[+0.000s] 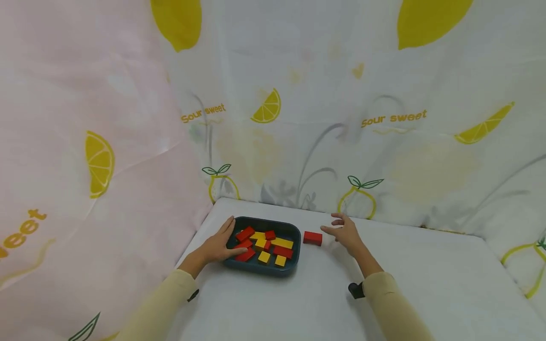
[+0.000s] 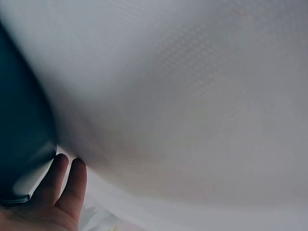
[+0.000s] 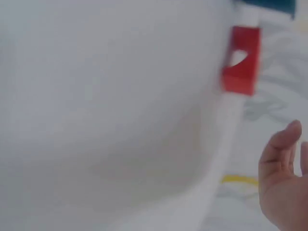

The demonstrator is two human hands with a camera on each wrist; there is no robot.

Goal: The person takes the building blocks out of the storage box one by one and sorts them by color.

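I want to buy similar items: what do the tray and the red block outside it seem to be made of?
The tray: perhaps glazed ceramic or plastic, glossy; its side catches a pale reflection.
The red block: possibly painted wood or plastic, smooth-looking; evenly coloured faces, no visible grain.

Left sleeve (image 1: 159,303) and right sleeve (image 1: 394,303): long, pale yellow, ending near the wrist. Left fitting (image 1: 193,295): small, black, beside the cuff. Right fitting (image 1: 356,290): black, rounded outer end.
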